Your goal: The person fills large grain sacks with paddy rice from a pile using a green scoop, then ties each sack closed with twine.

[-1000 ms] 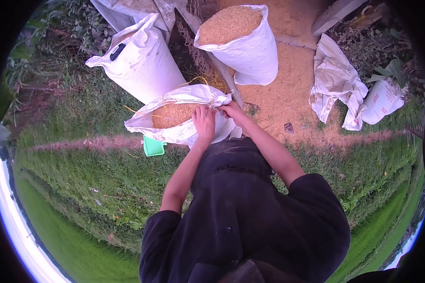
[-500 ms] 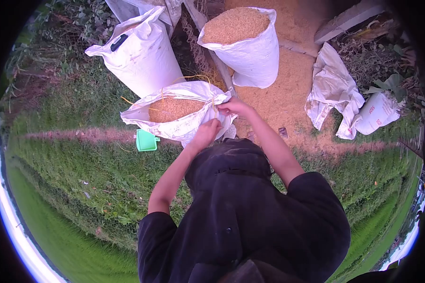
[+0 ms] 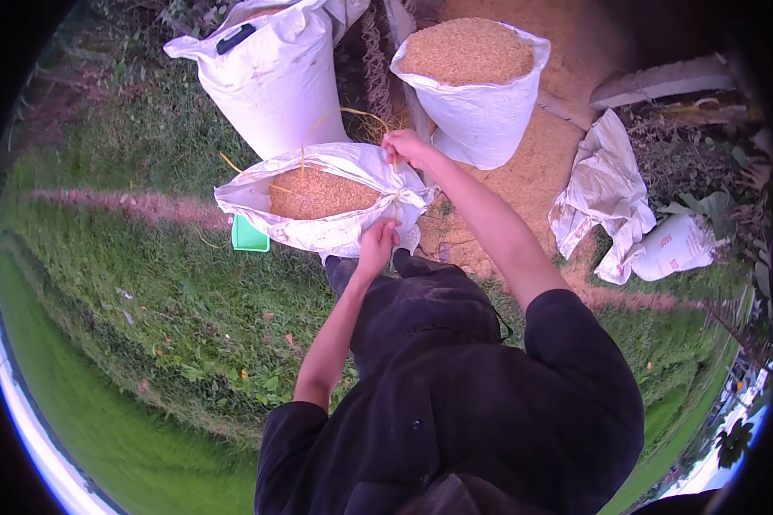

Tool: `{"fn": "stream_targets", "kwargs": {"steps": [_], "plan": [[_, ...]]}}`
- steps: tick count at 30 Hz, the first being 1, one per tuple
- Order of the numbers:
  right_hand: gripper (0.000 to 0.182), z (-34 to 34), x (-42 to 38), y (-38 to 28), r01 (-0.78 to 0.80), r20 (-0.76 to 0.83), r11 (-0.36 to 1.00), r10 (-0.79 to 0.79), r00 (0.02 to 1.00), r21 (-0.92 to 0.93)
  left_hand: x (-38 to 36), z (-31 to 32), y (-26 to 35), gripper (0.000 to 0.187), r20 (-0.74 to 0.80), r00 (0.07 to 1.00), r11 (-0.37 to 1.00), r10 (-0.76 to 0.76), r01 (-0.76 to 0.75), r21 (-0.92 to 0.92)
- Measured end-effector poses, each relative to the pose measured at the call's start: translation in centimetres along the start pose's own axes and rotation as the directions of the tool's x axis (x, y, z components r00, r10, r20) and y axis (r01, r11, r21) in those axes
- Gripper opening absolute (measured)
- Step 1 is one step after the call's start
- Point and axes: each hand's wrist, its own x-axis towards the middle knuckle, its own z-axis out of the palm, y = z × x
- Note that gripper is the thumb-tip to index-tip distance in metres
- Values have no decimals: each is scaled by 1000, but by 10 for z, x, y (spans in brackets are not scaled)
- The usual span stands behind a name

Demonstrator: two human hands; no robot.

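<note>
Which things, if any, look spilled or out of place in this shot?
Loose grain lies strewn beside the heaped sack, outside any bag, so it looks spilled, though it may be spread deliberately. Further right, a crumpled sack lies limp, as if dropped.

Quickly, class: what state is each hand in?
Left hand: curled at the nearest sack; grip unclear.
Right hand: closed by that sack's far edge; what it holds cannot be told.

The head camera looks forward and steeply down, the dark shirt close below, the nearest sack farther off. Its wide-angle view bows the green field at the edges.
</note>
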Motion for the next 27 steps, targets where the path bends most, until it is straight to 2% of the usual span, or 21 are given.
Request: {"fn": "stream_targets", "kwargs": {"steps": [1, 2, 4, 5, 7, 9, 11, 12, 13, 14, 15, 16, 17, 19, 20, 21, 22, 23, 25, 26, 27], "plan": [[32, -3, 13, 6, -9, 11, 1000, 9, 1000, -10, -9, 3, -6, 27, 8, 993, 976, -114, 113, -187], [31, -9, 27, 8, -62, 75, 998, 60, 995, 18, -20, 2, -11, 27, -5, 993, 974, -121, 118, -195], [29, -11, 38, 7, -128, 150, 992, 129, 980, -14, -42, -7, -9, 30, 22, 975, 887, -221, 211, -410], [29, -11, 37, 4, -140, 155, 990, 141, 978, -20, -51, -12, -6, 30, 19, 972, 882, -232, 219, -416], [29, -17, 43, 0, -114, 170, 973, 149, 974, -198, -62, -23, 10, 28, 47, 960, 859, -277, 270, -436], [31, -21, 48, -2, -101, 183, 969, 144, 972, -226, -64, -29, 3, 29, 43, 957, 876, -287, 281, -391], [29, -25, 45, -3, 18, 235, 948, 60, 970, -318, -58, -35, -4, 31, 10, 976, 958, -218, 216, -191], [29, -21, 40, -2, 16, 239, 944, 67, 969, -330, -51, -36, 4, 27, -29, 981, 981, -190, 189, -52], [27, -15, 35, -3, 287, 231, 822, -195, 953, -491, -43, -34, 6, 27, -40, 982, 981, -187, 184, -59], [27, -8, 29, -2, 502, 270, 602, -437, 858, -621, -38, -29, 8, 25, -43, 999, 964, -34, 44, 262], [27, -4, 19, -5, 502, 277, 601, -432, 859, -622, -37, -22, 11, 23, 7, 995, 828, 104, -91, 554], [25, -3, 10, -11, 554, 340, 543, -448, 827, -631, -34, -20, 44, 20, 88, 986, 798, -143, 63, 599], [24, -3, 1, -17, 600, 399, 485, -459, 794, -636, -35, -22, 45, 20, 91, 985, 800, -144, 62, 597], [25, -8, 5, -11, 599, 390, 509, -463, 796, -618, -32, -24, 54, 15, 250, 963, 914, -98, -12, 406], [27, -9, 9, -11, 605, 390, 529, -468, 793, -595, -28, -25, 59, 15, 254, 963, 914, -95, -17, 404], [27, -9, 9, -13, 606, 390, 527, -470, 792, -596, -24, -30, 78, 13, 194, 980, 876, 44, -131, 464], [28, -8, 6, -13, 521, 349, 693, -390, 852, -499, -21, -32, 87, 11, 146, 972, 817, 185, -234, 527], [29, -8, 2, -12, 408, 321, 828, -295, 900, -384, -13, -29, 85, 11, 151, 971, 818, 185, -237, 524], [30, -6, -7, 3, 392, 329, 847, -278, 902, -359, 4, -15, 76, 11, -124, 890, 894, 439, -418, 164], [30, -6, -7, 6, 377, 339, 864, -264, 903, -334, 8, -2, 67, 18, -96, 961, 944, 259, -273, -187], [30, -8, -5, 7, 379, 337, 861, -266, 903, -338, 13, 7, 63, 18, -96, 960, 942, 264, -278, -190]]}}
